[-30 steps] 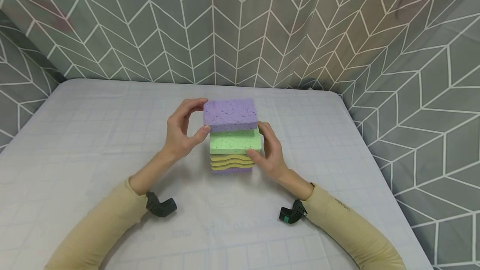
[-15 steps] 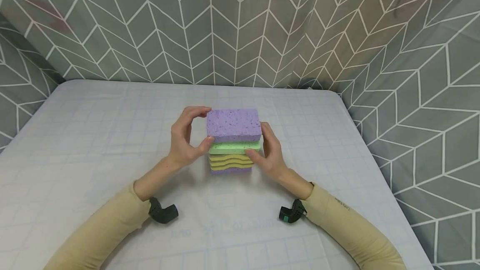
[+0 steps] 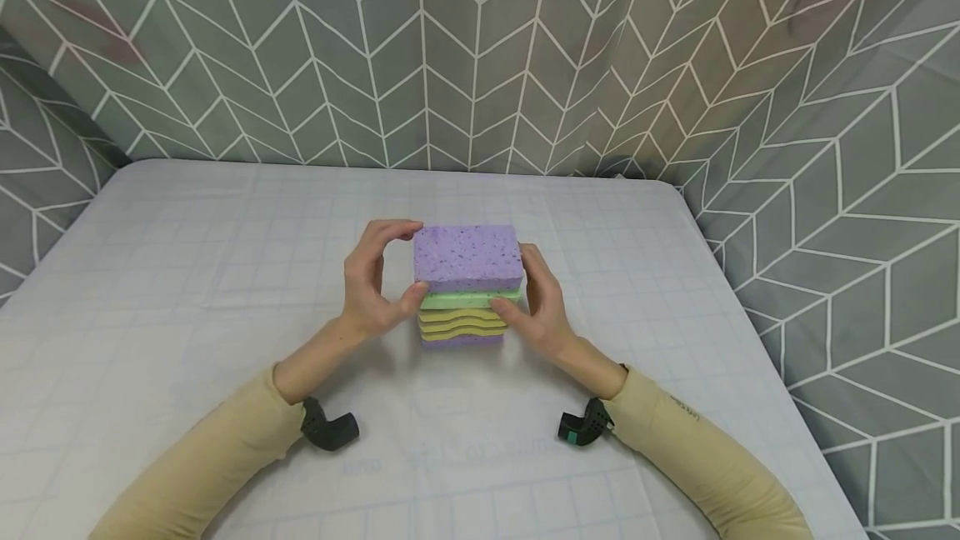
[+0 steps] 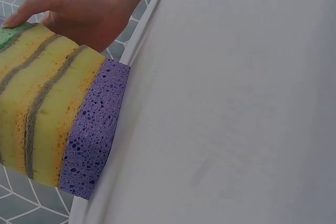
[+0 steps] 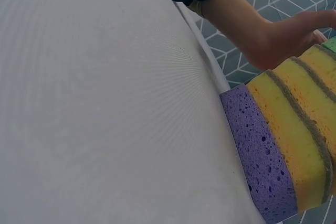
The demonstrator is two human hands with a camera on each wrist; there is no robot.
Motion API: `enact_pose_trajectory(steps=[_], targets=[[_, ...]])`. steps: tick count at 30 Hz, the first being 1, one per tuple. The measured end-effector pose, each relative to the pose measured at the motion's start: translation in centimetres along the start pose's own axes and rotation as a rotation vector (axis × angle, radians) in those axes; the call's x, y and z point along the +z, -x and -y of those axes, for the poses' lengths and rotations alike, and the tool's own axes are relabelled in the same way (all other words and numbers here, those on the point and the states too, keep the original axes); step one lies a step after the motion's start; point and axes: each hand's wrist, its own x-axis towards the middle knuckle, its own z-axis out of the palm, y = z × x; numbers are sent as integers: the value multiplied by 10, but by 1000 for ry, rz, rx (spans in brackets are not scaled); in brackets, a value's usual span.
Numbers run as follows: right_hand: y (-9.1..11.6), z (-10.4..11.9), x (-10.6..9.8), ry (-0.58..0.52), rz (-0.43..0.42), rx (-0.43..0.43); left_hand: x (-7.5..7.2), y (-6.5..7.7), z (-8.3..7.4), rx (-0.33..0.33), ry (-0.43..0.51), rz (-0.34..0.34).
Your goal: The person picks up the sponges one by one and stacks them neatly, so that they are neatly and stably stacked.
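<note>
A stack of sponges stands on the table in the head view. At its top is a purple sponge (image 3: 468,257), whose left end my left hand (image 3: 365,282) pinches between thumb and fingers. Whether it touches the light green sponge (image 3: 456,302) just below cannot be told. My right hand (image 3: 546,307) grips that green sponge at its right side, thumb on the front. Lower down lie several yellow sponges (image 3: 461,325) with grey-brown scouring layers, which show in both wrist views. Another purple sponge (image 5: 257,156) forms the base, flat on the table.
A white cloth with faint grid lines covers the table (image 3: 225,290). Grey curtains (image 3: 450,65) with a white chevron pattern hang behind it and at the sides. Dark wrist cameras (image 3: 330,427) jut inward from both sleeves, low over the table.
My left hand has brought the top purple sponge down and slightly right, so it now covers most of the green sponge. My right hand has stayed in place.
</note>
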Motion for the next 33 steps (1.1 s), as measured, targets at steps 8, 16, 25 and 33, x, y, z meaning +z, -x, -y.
enact_pose_trajectory(steps=[8,16,25,33], targets=[[0,0,0,5,4,5,1,3,0,35,5,-5],[0,-2,-1,-8,8,-15,2,5,1,32,-15,-12],[-1,2,-2,-19,13,10,5,6,1,30,-11,-24],[-1,5,-3,-33,20,49,6,7,1,21,-12,-24]])
